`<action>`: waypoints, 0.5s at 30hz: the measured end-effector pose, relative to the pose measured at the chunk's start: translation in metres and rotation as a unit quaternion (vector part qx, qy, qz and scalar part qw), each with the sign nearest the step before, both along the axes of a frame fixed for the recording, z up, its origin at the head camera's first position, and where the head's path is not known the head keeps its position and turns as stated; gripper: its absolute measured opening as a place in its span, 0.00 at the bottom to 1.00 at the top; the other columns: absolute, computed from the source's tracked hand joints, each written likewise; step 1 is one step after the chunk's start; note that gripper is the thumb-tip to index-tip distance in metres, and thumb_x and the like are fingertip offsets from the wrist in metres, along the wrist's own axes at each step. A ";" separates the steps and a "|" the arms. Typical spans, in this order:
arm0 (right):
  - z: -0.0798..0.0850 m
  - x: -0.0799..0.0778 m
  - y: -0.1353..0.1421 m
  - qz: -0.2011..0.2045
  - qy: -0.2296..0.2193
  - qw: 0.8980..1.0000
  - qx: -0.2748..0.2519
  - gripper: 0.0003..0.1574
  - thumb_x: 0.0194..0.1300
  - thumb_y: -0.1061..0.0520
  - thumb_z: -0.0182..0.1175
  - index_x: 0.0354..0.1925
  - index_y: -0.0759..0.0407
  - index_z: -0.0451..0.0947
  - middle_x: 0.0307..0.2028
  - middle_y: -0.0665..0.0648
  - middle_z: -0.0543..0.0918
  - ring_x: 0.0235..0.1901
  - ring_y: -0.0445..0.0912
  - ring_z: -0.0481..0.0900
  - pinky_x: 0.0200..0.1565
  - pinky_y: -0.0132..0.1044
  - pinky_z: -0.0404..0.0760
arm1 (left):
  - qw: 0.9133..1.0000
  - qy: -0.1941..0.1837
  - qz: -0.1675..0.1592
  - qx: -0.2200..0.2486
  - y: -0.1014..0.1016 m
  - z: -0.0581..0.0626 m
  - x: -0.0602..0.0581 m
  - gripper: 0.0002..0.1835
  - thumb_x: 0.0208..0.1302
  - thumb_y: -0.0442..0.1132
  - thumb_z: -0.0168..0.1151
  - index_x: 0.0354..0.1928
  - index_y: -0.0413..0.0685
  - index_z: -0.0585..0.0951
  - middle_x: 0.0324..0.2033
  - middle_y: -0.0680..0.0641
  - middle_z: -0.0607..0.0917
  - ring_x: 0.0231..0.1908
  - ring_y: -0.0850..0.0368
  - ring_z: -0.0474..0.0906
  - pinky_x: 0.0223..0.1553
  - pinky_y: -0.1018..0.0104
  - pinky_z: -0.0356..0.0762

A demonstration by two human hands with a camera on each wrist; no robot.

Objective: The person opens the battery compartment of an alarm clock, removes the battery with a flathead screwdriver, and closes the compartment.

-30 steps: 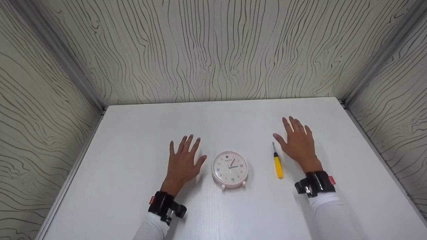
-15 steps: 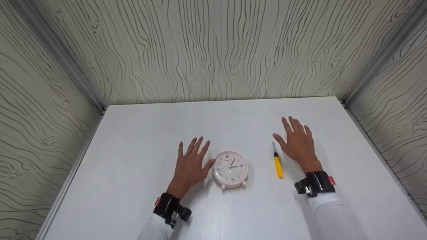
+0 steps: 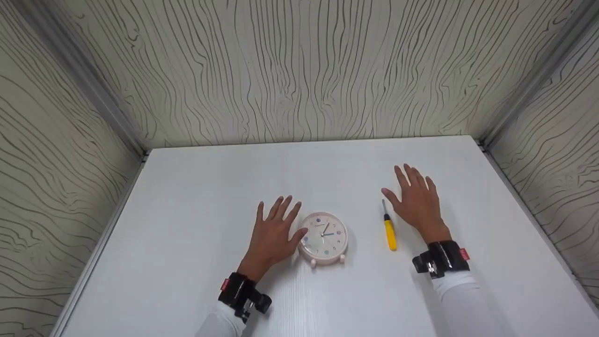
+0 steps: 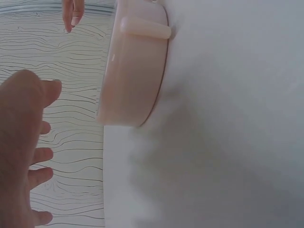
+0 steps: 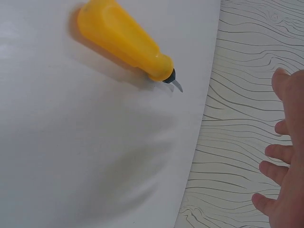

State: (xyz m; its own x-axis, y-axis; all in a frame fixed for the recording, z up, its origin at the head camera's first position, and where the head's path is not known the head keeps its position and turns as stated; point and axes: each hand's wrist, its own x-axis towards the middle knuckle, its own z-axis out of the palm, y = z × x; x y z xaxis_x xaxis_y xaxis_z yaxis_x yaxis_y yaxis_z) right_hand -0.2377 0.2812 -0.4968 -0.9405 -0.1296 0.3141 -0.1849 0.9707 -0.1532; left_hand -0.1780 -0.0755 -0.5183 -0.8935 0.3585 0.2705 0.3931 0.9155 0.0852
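A round pale pink alarm clock (image 3: 325, 241) lies on its back on the white table, dial up, its two small feet toward the person. My left hand (image 3: 273, 238) hovers at its left side with fingers spread, the thumb overlapping the dial's edge in the head view. In the left wrist view the clock's side wall (image 4: 135, 71) stands apart from the thumb. A screwdriver (image 3: 390, 231) with a yellow handle and black collar lies right of the clock, its metal tip pointing away. Just right of it my right hand (image 3: 419, 201) is held over the table, fingers spread, holding nothing.
The white table (image 3: 210, 187) meets a wood-grain patterned wall (image 3: 290, 70) at the back. Similar panels stand at left and right, with grey metal posts (image 3: 93, 84) in the corners. Black camera bands (image 3: 238, 290) sit on both wrists.
My left hand has moved right and slightly toward the person, bringing the thumb over the clock's left edge. My right hand has barely shifted; clock and screwdriver stay in place.
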 end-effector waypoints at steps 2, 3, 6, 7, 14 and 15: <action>0.000 0.000 0.000 -0.001 0.000 1.000 0.000 0.45 0.68 0.39 0.54 0.73 0.60 0.56 0.71 0.68 0.61 0.70 0.63 0.59 0.68 0.65 0.57 | 1.000 0.007 -0.005 -0.003 0.002 0.000 0.001 0.34 0.68 0.65 0.45 0.71 0.61 0.66 0.71 0.49 0.66 0.72 0.49 0.61 0.69 0.36 0.55; 0.000 0.001 -0.001 -0.001 -0.001 1.000 -0.001 0.45 0.68 0.39 0.55 0.73 0.60 0.56 0.71 0.68 0.61 0.70 0.63 0.59 0.68 0.65 0.57 | 1.000 0.009 -0.009 -0.005 0.003 0.000 0.002 0.34 0.68 0.65 0.45 0.71 0.60 0.66 0.71 0.49 0.67 0.72 0.49 0.61 0.69 0.36 0.55; 0.000 0.001 -0.002 -0.001 -0.001 1.000 -0.002 0.45 0.69 0.39 0.54 0.73 0.60 0.57 0.71 0.68 0.62 0.70 0.63 0.59 0.68 0.65 0.57 | 1.000 0.006 -0.016 -0.008 0.006 -0.001 0.004 0.33 0.68 0.65 0.45 0.71 0.60 0.66 0.71 0.49 0.67 0.72 0.49 0.61 0.69 0.37 0.56; 0.000 0.001 -0.002 0.000 -0.001 1.000 -0.002 0.45 0.69 0.39 0.54 0.73 0.60 0.57 0.71 0.68 0.62 0.70 0.63 0.59 0.68 0.65 0.57 | 1.000 0.003 -0.018 -0.009 0.008 -0.002 0.005 0.33 0.69 0.65 0.44 0.71 0.61 0.65 0.72 0.50 0.66 0.72 0.50 0.61 0.69 0.37 0.56; 0.000 0.001 -0.003 0.000 -0.009 1.000 -0.006 0.45 0.69 0.39 0.53 0.73 0.60 0.56 0.71 0.68 0.61 0.70 0.63 0.58 0.68 0.65 0.56 | 0.999 -0.008 -0.031 -0.008 0.018 -0.005 0.011 0.32 0.70 0.64 0.43 0.71 0.61 0.65 0.72 0.51 0.66 0.72 0.51 0.60 0.70 0.39 0.56; 0.000 0.002 -0.003 0.000 -0.009 1.000 -0.006 0.44 0.69 0.39 0.53 0.73 0.60 0.56 0.71 0.69 0.61 0.70 0.63 0.58 0.68 0.65 0.55 | 0.999 -0.008 -0.034 -0.008 0.020 -0.005 0.012 0.32 0.70 0.65 0.43 0.71 0.61 0.65 0.72 0.51 0.66 0.72 0.51 0.60 0.70 0.39 0.57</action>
